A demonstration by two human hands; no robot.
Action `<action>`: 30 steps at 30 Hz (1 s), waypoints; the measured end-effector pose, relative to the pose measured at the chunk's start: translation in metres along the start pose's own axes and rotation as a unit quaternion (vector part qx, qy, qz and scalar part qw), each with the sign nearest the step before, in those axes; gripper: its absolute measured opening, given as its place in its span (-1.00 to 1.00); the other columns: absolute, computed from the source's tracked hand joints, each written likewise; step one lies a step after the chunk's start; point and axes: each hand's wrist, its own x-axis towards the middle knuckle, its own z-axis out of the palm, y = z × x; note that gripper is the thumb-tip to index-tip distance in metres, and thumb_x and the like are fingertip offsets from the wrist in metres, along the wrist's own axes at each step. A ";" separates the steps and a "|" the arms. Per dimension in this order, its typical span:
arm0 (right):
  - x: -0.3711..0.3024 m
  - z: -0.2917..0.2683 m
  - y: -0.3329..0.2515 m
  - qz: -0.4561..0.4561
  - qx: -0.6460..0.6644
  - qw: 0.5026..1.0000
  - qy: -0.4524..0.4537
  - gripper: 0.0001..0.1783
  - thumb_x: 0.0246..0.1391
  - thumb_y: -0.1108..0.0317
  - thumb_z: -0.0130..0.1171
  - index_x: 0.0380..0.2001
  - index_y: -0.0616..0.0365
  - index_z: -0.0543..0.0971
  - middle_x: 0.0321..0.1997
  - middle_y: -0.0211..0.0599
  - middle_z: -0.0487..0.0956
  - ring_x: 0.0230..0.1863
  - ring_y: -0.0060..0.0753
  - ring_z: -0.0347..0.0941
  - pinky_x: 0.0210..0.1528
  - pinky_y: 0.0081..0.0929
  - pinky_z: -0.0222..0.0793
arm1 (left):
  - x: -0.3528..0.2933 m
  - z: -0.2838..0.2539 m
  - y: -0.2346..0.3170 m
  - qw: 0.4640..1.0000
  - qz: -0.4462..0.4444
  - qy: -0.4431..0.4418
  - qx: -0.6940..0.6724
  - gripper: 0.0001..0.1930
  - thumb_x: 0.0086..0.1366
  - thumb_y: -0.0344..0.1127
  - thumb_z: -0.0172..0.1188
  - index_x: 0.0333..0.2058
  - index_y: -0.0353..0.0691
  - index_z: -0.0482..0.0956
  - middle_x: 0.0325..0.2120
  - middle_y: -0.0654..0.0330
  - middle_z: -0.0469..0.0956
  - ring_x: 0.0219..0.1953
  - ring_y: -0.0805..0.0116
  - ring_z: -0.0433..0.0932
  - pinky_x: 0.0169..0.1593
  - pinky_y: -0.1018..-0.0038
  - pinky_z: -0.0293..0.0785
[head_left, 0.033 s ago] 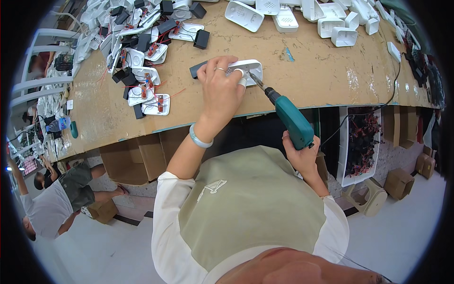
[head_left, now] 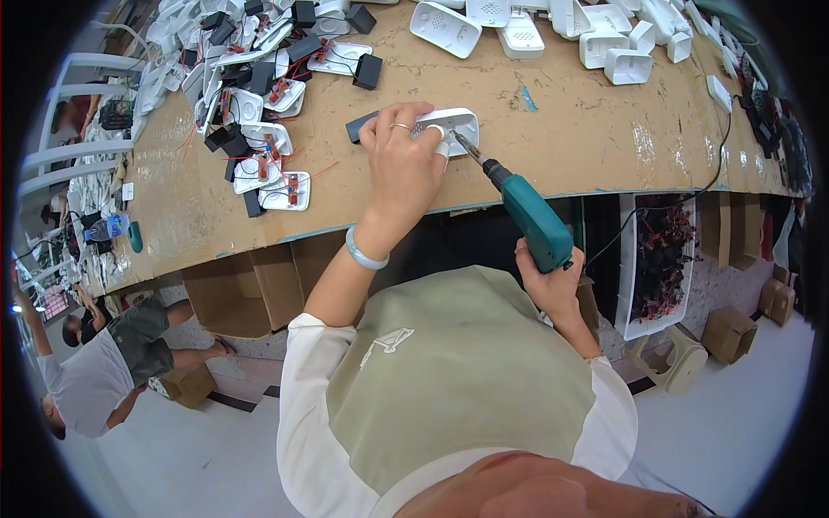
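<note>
My left hand [head_left: 402, 158] grips a white plastic casing [head_left: 465, 123] on the table near its front edge, fingers curled over its left part and reaching inside. A dark grey block [head_left: 360, 128] lies against the back of that hand, at the casing's left. In my right hand [head_left: 551, 281] is a teal corded electric screwdriver [head_left: 535, 220], tilted up and to the left. Its bit reaches into the casing beside my left fingertips. Whether a screw sits under the tip is too small to tell.
White casing parts with black blocks and red wires [head_left: 285, 190] heap up at the left. Several white shells [head_left: 445, 30] stand at the back. The black cord [head_left: 724, 151] crosses the table's right side. A white bin [head_left: 623, 302] of dark wired parts stands at right; another person [head_left: 95, 380] is far left.
</note>
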 end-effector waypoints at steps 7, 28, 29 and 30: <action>0.003 0.003 0.004 -0.008 0.001 1.000 0.003 -0.64 -0.01 0.60 0.28 -0.08 0.30 0.56 -0.36 -0.23 0.61 -0.46 -0.48 0.55 -0.31 -0.58 0.46 | 0.001 0.000 0.001 1.000 -0.006 -0.008 -0.004 -0.87 -0.07 -0.46 0.33 -0.46 -0.25 0.65 -0.05 0.18 0.60 0.02 0.10 0.48 0.13 0.17 0.21; 0.007 -0.002 -0.002 -0.024 -0.027 0.999 -0.014 -0.65 -0.01 0.59 0.28 -0.10 0.24 0.55 -0.40 -0.20 0.59 -0.45 -0.34 0.57 -0.30 -0.52 0.47 | 0.001 0.000 0.000 1.000 -0.012 -0.016 -0.005 -0.90 -0.07 -0.47 0.30 -0.48 -0.26 0.65 -0.03 0.21 0.60 0.02 0.13 0.47 0.15 0.16 0.17; 0.007 -0.003 -0.002 -0.022 -0.026 0.999 -0.017 -0.64 -0.01 0.59 0.27 -0.09 0.24 0.55 -0.39 -0.20 0.59 -0.45 -0.33 0.57 -0.30 -0.52 0.47 | 0.001 0.000 0.000 1.000 -0.012 -0.024 -0.008 -0.88 -0.08 -0.48 0.29 -0.47 -0.26 0.66 -0.02 0.18 0.58 0.05 0.13 0.44 0.16 0.13 0.15; 0.007 -0.003 -0.003 -0.023 -0.026 0.999 -0.016 -0.64 -0.01 0.59 0.27 -0.09 0.24 0.55 -0.39 -0.20 0.59 -0.45 -0.33 0.57 -0.30 -0.52 0.47 | 0.001 0.001 0.000 0.999 -0.013 -0.033 -0.010 -0.86 -0.09 -0.49 0.29 -0.45 -0.26 0.66 -0.01 0.16 0.56 0.09 0.13 0.42 0.16 0.10 0.14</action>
